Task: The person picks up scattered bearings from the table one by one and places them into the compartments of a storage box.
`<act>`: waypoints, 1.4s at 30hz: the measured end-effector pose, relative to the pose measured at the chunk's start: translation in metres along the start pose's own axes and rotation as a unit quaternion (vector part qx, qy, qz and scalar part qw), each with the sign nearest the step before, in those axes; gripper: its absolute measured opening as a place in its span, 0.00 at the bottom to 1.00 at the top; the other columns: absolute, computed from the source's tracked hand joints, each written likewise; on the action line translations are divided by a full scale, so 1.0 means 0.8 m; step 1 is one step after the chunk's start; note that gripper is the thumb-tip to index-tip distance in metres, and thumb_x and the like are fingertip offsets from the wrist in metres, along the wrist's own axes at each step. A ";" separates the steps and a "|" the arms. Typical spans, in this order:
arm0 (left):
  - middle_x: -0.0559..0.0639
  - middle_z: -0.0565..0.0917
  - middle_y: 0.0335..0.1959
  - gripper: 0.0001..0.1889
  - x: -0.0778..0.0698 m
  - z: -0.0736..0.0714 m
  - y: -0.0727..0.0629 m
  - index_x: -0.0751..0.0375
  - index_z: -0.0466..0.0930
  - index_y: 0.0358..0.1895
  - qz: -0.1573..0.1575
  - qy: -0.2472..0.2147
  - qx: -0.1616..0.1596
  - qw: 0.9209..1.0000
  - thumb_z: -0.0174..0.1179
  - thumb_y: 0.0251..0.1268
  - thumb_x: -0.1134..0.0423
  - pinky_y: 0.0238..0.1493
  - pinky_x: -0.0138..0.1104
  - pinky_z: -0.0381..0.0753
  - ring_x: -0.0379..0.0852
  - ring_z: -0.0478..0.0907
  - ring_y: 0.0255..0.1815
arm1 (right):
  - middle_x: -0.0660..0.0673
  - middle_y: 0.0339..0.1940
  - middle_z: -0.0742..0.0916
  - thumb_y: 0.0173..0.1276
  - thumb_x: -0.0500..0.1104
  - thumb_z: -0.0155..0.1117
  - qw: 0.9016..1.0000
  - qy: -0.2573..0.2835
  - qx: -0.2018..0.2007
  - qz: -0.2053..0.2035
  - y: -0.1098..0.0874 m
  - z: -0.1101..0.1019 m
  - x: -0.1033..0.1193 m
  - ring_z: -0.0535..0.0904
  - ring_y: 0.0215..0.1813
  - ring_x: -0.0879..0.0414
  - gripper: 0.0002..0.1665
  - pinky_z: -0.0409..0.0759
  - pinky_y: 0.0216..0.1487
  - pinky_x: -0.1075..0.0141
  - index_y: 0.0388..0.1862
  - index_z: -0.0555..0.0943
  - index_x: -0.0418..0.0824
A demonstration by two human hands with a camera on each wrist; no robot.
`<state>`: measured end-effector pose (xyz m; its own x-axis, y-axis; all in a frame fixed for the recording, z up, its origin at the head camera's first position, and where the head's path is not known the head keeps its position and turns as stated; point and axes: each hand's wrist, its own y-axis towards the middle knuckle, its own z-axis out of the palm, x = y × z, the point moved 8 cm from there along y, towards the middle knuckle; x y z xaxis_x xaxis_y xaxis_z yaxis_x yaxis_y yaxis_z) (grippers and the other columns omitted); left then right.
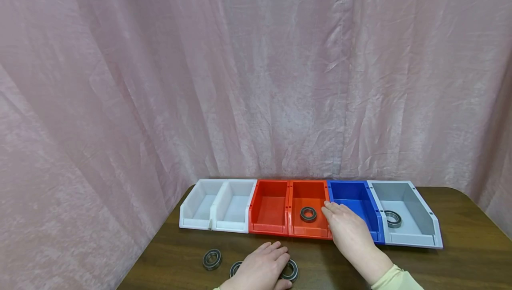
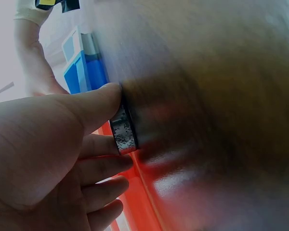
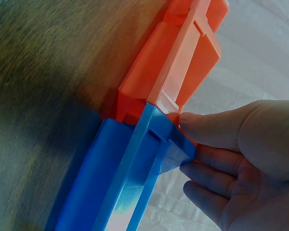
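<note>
My left hand [image 1: 260, 268] is low over the table, with thumb and index finger on either side of a ball bearing [image 1: 295, 273]. In the left wrist view the fingers pinch this bearing [image 2: 124, 132] by its outer rim. A second bearing [image 1: 234, 269] is partly hidden behind that hand, and a third bearing [image 1: 218, 260] lies farther left. My right hand [image 1: 349, 228] reaches over the wall between the orange-red bin [image 1: 324, 233] and the blue bin [image 1: 378, 232]. Its thumb and fingers are close to the bins' rims, holding nothing visible. One bearing [image 1: 308, 220] lies in the orange-red bin.
At the row's right end a grey bin [image 1: 412, 240] contains another bearing [image 1: 398, 221]. Left of the orange-red bin stand a red bin [image 1: 268, 228] and two white bins [image 1: 230, 226]. A pink curtain [image 1: 256, 77] hangs behind the brown wooden table [image 1: 468, 236].
</note>
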<state>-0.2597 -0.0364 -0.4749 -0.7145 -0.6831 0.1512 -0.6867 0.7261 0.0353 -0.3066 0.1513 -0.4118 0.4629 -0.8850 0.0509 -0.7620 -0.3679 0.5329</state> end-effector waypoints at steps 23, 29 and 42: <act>0.46 0.88 0.65 0.29 -0.002 0.000 0.002 0.54 0.88 0.63 -0.003 0.001 0.002 1.000 0.70 0.74 0.36 0.76 0.40 0.76 0.46 0.80 0.74 | 0.35 0.61 0.91 0.63 0.29 0.81 1.000 -0.001 0.001 0.002 -0.001 0.001 0.000 0.87 0.66 0.39 0.21 0.82 0.71 0.45 0.56 0.90 0.32; 0.46 0.86 0.68 0.30 0.001 0.002 0.004 0.55 0.87 0.65 -0.018 -0.020 0.027 0.999 0.69 0.74 0.35 0.78 0.40 0.73 0.46 0.77 0.76 | 0.35 0.61 0.91 0.61 0.30 0.83 1.000 -0.004 0.000 0.002 -0.002 0.001 0.000 0.87 0.66 0.39 0.23 0.82 0.71 0.45 0.56 0.90 0.32; 0.47 0.87 0.67 0.30 -0.001 0.003 0.003 0.54 0.89 0.61 -0.007 -0.005 0.012 1.000 0.67 0.74 0.32 0.77 0.41 0.76 0.47 0.79 0.75 | 0.35 0.62 0.90 0.62 0.32 0.84 1.000 -0.005 0.013 0.009 -0.001 0.002 0.000 0.87 0.67 0.39 0.23 0.81 0.72 0.45 0.57 0.90 0.32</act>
<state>-0.2616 -0.0343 -0.4775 -0.7061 -0.6941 0.1401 -0.6996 0.7144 0.0134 -0.3067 0.1510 -0.4137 0.4442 -0.8945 0.0511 -0.7815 -0.3590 0.5104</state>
